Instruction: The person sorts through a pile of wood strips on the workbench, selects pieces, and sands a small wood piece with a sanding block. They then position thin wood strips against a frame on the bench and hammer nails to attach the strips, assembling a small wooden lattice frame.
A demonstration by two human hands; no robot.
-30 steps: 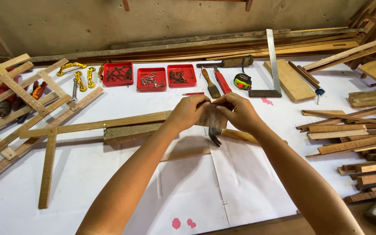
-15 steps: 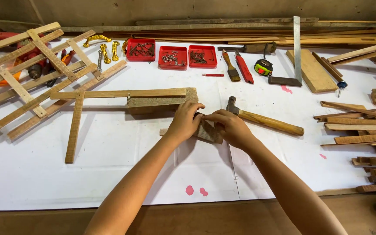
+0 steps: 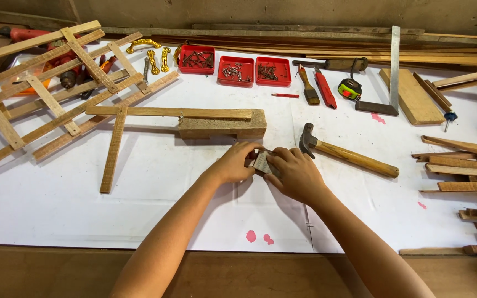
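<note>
Two hands, left hand (image 3: pixel 237 164) and right hand (image 3: pixel 295 174), pinching small wood block (image 3: pixel 260 161). Lowered onto white sheet (image 3: pixel 155 182) since earlier; claw hammer (image 3: pixel 349 156) now beside.

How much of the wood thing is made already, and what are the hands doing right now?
Done: a wooden lattice frame lies assembled at the left, and two strips are joined in a T shape resting on a block. In hand: the left hand and right hand hold a small wood piece on the white sheet. Left: loose strips wait at the right; the hammer lies unused.
</note>
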